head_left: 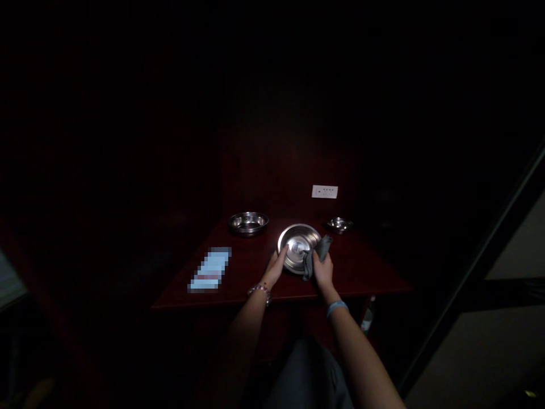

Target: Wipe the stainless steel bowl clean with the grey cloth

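A shiny stainless steel bowl [297,234] is tilted toward me above the dark red table [251,284]. My left hand [276,267] grips its left rim, thumb over the inside and fingers out of sight behind. A grey cloth [324,245] is bunched in my right hand [323,270], closed at the bowl's right side. Part of the cloth hangs down over the bowl's inner wall and lower rim. Whether my right fingers also grip the rim is hidden by the cloth.
One larger steel bowl [248,222] stands at the table's back left, a smaller one [339,225] at the back right. A blurred-out pale rectangle [210,271] lies at left. Behind is a wall socket [325,192]. A bottle [368,316] stands below the table's right edge.
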`<state>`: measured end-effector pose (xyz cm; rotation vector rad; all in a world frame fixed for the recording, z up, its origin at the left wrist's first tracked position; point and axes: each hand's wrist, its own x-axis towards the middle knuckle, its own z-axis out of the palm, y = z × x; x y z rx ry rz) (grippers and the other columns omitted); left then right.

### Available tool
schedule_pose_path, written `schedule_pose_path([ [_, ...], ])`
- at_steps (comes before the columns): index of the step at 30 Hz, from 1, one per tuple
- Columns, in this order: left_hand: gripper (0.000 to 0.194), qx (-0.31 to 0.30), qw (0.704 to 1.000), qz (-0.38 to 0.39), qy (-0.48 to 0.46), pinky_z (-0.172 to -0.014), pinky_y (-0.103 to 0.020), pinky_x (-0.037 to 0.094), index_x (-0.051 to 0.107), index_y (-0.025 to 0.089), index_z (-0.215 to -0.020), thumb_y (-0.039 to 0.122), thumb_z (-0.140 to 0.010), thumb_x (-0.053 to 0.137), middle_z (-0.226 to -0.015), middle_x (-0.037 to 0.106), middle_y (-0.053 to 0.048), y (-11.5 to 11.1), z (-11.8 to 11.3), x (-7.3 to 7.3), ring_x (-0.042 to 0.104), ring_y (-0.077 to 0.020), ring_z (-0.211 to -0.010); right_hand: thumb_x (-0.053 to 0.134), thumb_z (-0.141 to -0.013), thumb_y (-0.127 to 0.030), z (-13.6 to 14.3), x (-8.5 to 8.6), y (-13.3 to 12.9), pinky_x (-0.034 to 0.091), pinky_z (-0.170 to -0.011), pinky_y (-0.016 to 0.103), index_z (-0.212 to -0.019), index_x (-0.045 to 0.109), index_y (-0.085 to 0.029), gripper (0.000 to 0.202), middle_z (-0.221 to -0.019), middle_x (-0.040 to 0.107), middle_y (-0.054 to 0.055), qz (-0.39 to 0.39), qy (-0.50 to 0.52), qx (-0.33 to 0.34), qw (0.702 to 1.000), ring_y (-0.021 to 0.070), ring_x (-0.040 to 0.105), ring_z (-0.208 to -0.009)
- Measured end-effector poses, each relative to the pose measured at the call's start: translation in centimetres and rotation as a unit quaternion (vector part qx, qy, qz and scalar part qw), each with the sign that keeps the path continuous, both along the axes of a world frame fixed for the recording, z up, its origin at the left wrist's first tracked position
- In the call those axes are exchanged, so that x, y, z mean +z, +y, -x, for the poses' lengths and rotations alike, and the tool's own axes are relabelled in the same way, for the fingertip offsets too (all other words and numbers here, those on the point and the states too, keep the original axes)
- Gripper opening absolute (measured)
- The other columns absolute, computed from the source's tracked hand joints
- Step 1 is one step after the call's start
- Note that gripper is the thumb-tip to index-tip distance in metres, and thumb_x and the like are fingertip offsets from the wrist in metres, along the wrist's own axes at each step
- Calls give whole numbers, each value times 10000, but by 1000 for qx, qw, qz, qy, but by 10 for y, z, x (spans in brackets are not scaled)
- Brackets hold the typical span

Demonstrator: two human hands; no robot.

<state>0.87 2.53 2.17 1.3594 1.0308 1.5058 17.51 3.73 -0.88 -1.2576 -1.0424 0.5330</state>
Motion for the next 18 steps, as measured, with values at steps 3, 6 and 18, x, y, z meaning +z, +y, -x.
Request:
schedule_pose_path([
  [3,629,-13,998,-47,26,-1201,-422,354,419,190,-1510,472,-962,543,-1503,570,-140,-2,-1,0,526,-292,-1399,581,-864,-442,-1,0,2,545,-973,386,-1200,675,-158,450,-1151,767,127,-12,32,-17,999,285,728,-1079],
  [6,770,-20,997,-29,75,-1195,-418,358,368,237,-1533,527,-884,662,-1462,611,-128,-5,-1,-2,554,-276,-1377,556,-885,-454,-2,0,2,543,-987,376,-1273,639,-154,498,-1220,744,136,-19,49,-25,998,276,714,-1131],
  [18,564,-14,989,-39,140,-1215,-470,345,610,200,-1353,365,-826,724,-1434,637,-132,2,-3,-10,555,-318,-1375,589,-877,-442,0,-1,3,544,-986,377,-1251,645,-162,470,-1200,751,133,-20,36,-7,999,279,717,-1127],
])
